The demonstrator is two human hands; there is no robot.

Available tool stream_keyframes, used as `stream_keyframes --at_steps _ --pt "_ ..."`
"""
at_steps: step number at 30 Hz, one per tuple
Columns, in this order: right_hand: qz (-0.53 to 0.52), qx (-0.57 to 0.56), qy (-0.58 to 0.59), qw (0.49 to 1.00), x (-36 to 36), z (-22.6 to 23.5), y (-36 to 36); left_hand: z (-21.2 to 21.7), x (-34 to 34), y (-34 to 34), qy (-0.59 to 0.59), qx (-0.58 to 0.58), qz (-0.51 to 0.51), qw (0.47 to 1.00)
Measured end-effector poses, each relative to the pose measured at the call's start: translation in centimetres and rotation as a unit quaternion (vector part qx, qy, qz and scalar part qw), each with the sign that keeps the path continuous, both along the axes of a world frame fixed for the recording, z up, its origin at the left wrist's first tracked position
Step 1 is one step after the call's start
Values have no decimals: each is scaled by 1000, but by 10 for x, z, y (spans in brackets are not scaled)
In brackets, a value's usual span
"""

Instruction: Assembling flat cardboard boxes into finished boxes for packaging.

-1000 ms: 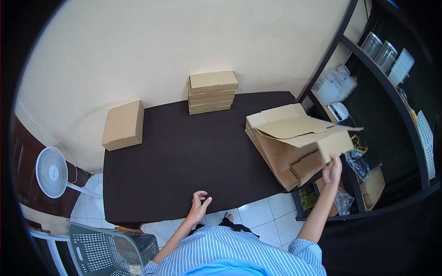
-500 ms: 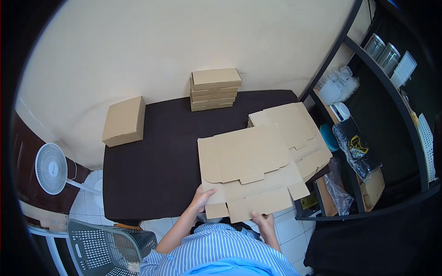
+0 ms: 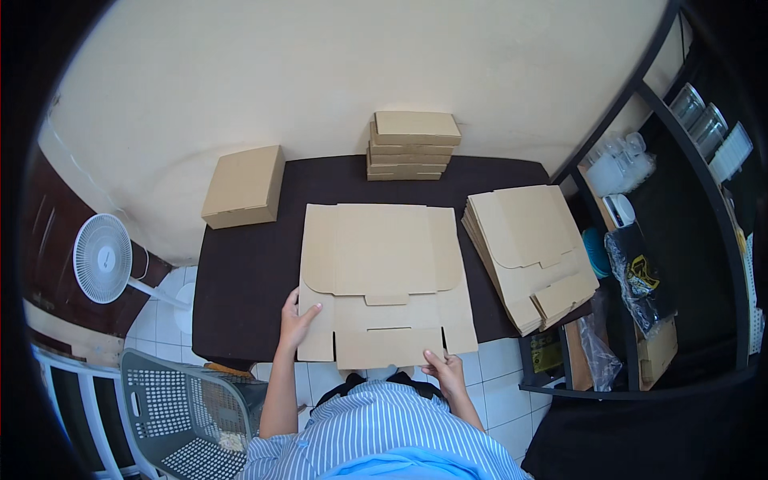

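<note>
Round swung the cardboard blank, clear of the stack and square over the bench, my left fingers and right fingers gripping it!

The person wears a blue-and-white striped top, bright-blue cloth and black legwear.

The cardboard sheet, the pile of sheets and the boxes were plain light brown. The tablecloth was very dark brown. The shirt had white stripes on blue. The fan was white, the basket greyish, the wall cream.
</note>
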State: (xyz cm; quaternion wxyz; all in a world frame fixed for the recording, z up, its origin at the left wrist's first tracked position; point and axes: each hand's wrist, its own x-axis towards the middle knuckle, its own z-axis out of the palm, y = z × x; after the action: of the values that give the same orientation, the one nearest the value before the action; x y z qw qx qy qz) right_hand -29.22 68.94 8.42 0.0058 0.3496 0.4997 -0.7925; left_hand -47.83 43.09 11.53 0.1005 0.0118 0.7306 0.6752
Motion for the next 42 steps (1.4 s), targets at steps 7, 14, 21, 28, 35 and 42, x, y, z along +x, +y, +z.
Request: stream_keyframes --at_steps 7,14,21,28,35,42 --pt "243 223 -87 940 -25 -1 -1 -21 -1 -21 59 -175 72 980" --pt "434 461 -191 750 -19 46 11 20 29 11 224 -468 76 851" --pt "201 482 67 850 -51 49 17 -5 46 37 203 -456 -64 864" --pt "307 569 64 760 -80 16 9 6 33 50 214 -463 -122 852" --pt "399 546 59 735 -73 36 13 47 -21 67 315 -498 -71 805" --pt "343 554 142 745 -59 53 3 73 -126 94 363 -500 -84 782"
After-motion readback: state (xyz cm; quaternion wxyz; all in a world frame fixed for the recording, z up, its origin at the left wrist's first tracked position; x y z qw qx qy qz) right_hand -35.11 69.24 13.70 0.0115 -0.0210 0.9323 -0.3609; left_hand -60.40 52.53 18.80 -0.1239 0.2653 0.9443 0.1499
